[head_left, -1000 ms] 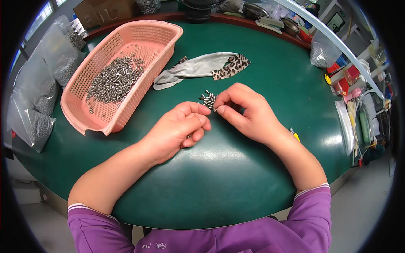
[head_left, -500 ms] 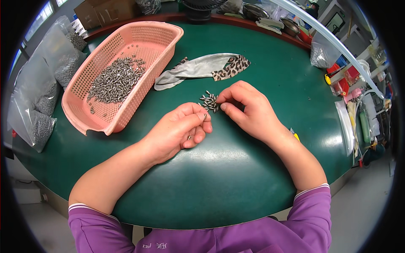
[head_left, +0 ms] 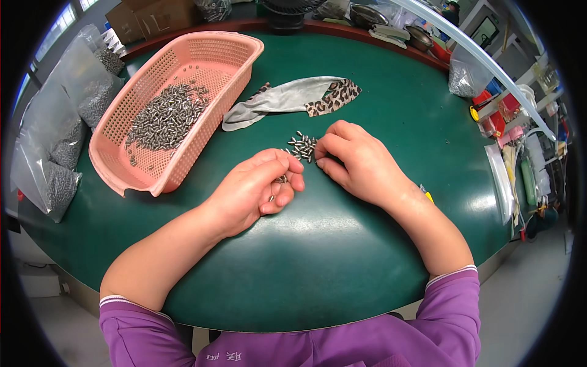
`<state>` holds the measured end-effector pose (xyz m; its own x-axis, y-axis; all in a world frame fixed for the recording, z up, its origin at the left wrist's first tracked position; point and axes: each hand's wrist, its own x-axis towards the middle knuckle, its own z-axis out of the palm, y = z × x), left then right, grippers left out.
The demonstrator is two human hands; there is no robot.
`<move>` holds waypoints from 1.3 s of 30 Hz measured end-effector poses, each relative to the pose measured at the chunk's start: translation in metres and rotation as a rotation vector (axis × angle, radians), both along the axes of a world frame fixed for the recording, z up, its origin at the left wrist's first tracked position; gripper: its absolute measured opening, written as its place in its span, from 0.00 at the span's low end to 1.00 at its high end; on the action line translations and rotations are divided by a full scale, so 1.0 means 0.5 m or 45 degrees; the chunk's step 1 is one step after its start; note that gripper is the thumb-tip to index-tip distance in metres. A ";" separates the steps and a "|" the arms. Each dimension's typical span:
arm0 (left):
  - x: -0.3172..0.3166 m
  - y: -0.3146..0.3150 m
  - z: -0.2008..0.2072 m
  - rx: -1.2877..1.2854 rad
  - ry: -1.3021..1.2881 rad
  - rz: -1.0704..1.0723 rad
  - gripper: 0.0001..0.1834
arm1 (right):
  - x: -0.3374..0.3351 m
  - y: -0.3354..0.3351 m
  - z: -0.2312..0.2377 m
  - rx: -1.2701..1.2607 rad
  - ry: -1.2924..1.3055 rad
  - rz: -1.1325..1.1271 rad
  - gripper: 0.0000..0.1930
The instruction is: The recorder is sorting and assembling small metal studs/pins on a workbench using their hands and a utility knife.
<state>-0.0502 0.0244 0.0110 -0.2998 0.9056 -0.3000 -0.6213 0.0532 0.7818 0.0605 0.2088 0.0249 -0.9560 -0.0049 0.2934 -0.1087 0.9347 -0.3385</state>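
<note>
A small pile of shiny metal pins [head_left: 301, 145] lies on the green table between my hands. My left hand [head_left: 257, 186] is half curled, palm turned inward, with a few of the same pins caught among its closed fingers. At the pile's right edge, my right hand [head_left: 358, 160] has thumb and forefinger drawn together. What sits between those fingertips, if anything, is too small to make out. Up and to the left, a pink perforated plastic basket [head_left: 235, 82] holds a large heap of such metal pins [head_left: 168, 116].
A grey cloth with leopard-print ends [head_left: 287, 101] lies beyond the pile. Clear bags of metal parts [head_left: 61, 147] line the left edge. Another filled bag [head_left: 466, 79] stands at the far right, near a shelf of tools. A cardboard box [head_left: 153, 18] and dark fan [head_left: 287, 9] are behind.
My right hand has shifted slightly down at the pile's edge, its fingertips closer together. My left fingers have curled a little, and the pin at their tips now sits deeper in the hand.
</note>
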 end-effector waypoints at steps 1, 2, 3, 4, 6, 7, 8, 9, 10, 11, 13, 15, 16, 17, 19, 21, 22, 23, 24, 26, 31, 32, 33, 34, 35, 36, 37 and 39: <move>0.000 0.000 0.000 0.001 0.000 0.000 0.09 | 0.000 0.000 -0.003 0.001 0.000 0.000 0.05; 0.000 0.000 0.000 -0.005 0.030 -0.021 0.09 | -0.001 0.000 -0.008 -0.005 0.029 0.008 0.06; -0.001 0.000 0.000 -0.012 0.060 -0.042 0.08 | -0.002 -0.001 -0.011 -0.010 0.058 0.016 0.06; -0.002 0.000 -0.001 -0.011 0.058 -0.041 0.08 | -0.003 -0.003 -0.008 -0.009 0.057 0.017 0.06; 0.001 0.001 0.000 -0.019 0.076 -0.067 0.07 | -0.002 -0.007 0.002 -0.063 0.128 0.052 0.08; 0.002 0.001 0.001 -0.020 0.077 -0.065 0.07 | -0.001 -0.009 0.003 -0.065 0.129 0.054 0.08; 0.002 0.001 0.001 -0.024 0.076 -0.062 0.06 | -0.001 -0.011 0.004 -0.078 0.107 0.013 0.07; 0.001 0.001 0.001 -0.028 0.075 -0.060 0.06 | -0.001 -0.012 0.003 -0.092 0.084 -0.029 0.07; 0.000 0.001 0.001 -0.028 0.075 -0.061 0.06 | -0.001 -0.011 0.001 -0.092 0.084 -0.030 0.07; 0.000 0.001 0.000 -0.020 0.070 -0.065 0.06 | 0.000 -0.009 -0.003 -0.090 0.064 -0.052 0.06; -0.001 0.001 0.000 -0.011 0.065 -0.072 0.06 | 0.001 -0.006 -0.007 -0.089 0.045 -0.075 0.06; -0.001 0.000 -0.001 -0.008 0.068 -0.077 0.06 | 0.001 -0.003 -0.008 -0.104 0.000 -0.082 0.05; -0.001 0.000 -0.002 -0.009 0.068 -0.076 0.06 | 0.001 -0.003 -0.009 -0.105 0.000 -0.082 0.05; -0.001 0.000 -0.003 -0.004 0.062 -0.079 0.06 | 0.002 -0.003 -0.009 -0.117 -0.021 -0.088 0.05; -0.001 0.000 -0.004 0.000 0.057 -0.081 0.06 | 0.001 -0.003 -0.010 -0.130 -0.042 -0.093 0.04; -0.001 0.000 -0.004 -0.008 0.055 -0.077 0.06 | 0.001 -0.005 -0.012 -0.167 0.013 -0.084 0.04; 0.000 0.000 -0.003 -0.007 0.055 -0.077 0.06 | 0.000 -0.009 -0.008 -0.166 0.013 -0.084 0.04; 0.000 0.000 -0.001 -0.012 0.066 -0.093 0.06 | -0.001 -0.016 -0.001 -0.354 0.018 -0.015 0.04; 0.001 0.000 0.000 -0.017 0.077 -0.109 0.06 | -0.002 -0.022 0.004 -0.541 0.023 0.053 0.03; -0.001 -0.001 0.000 0.003 0.111 -0.147 0.06 | -0.001 -0.030 0.005 -0.614 0.003 0.126 0.03; 0.000 -0.003 -0.004 0.046 0.190 -0.194 0.07 | 0.000 -0.038 0.001 -0.635 0.083 0.196 0.04; 0.000 -0.002 -0.007 0.049 0.164 -0.173 0.07 | 0.000 -0.038 0.001 -0.644 0.134 0.183 0.05; 0.001 -0.001 -0.008 0.053 0.138 -0.151 0.07 | 0.000 -0.037 0.002 -0.644 0.135 0.182 0.05; 0.000 -0.001 -0.008 0.053 0.138 -0.152 0.07 | -0.001 -0.034 0.006 -0.603 0.142 0.108 0.05; -0.003 -0.001 -0.008 0.048 0.110 -0.147 0.07 | -0.003 -0.032 0.008 -0.564 0.148 0.037 0.04; -0.004 -0.002 -0.008 0.043 0.083 -0.141 0.07 | -0.005 -0.030 0.009 -0.556 0.129 -0.018 0.05; -0.004 -0.002 -0.007 0.041 0.083 -0.138 0.07 | -0.008 -0.025 0.005 -0.558 0.129 -0.015 0.05; -0.003 0.000 -0.003 0.016 0.008 -0.113 0.08 | -0.006 -0.011 -0.005 -0.359 0.153 -0.054 0.06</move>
<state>-0.0518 0.0244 0.0096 -0.2197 0.9325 -0.2866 -0.6096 0.0981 0.7866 0.0574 0.2034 0.0223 -0.9120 0.1318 0.3884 -0.1267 0.8101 -0.5725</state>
